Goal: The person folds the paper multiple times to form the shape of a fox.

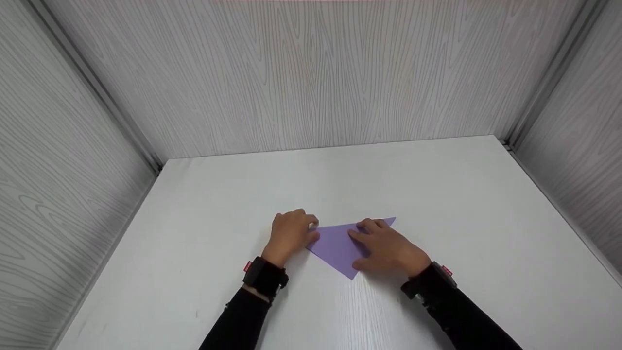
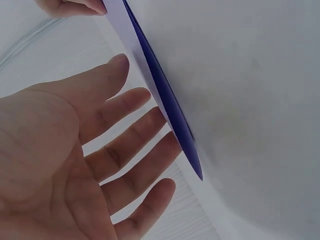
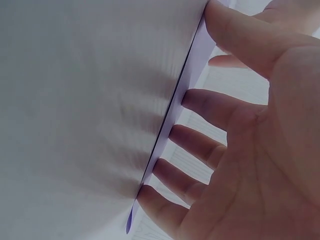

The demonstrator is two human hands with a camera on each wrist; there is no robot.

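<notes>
A purple sheet of paper (image 1: 335, 245), folded into a triangle, lies on the white table with one corner toward the person. At its left corner is my left hand (image 1: 291, 233), with slightly bent fingers (image 2: 132, 170) right at the paper's edge and the thumb apart from them. The two layers of the paper (image 2: 167, 105) gape a little there in the left wrist view. My right hand (image 1: 388, 248) presses the right part of the paper flat with spread fingertips (image 3: 192, 97). Along that side the layers (image 3: 175, 107) lie nearly together, and the hand partly hides the right corner.
The white table (image 1: 194, 272) stretches around the paper on all sides. Pale wood-grain panels stand at the back (image 1: 311, 73), left (image 1: 63, 160) and right (image 1: 583, 136). Each wrist wears a black band (image 1: 265, 276) below a dark sleeve.
</notes>
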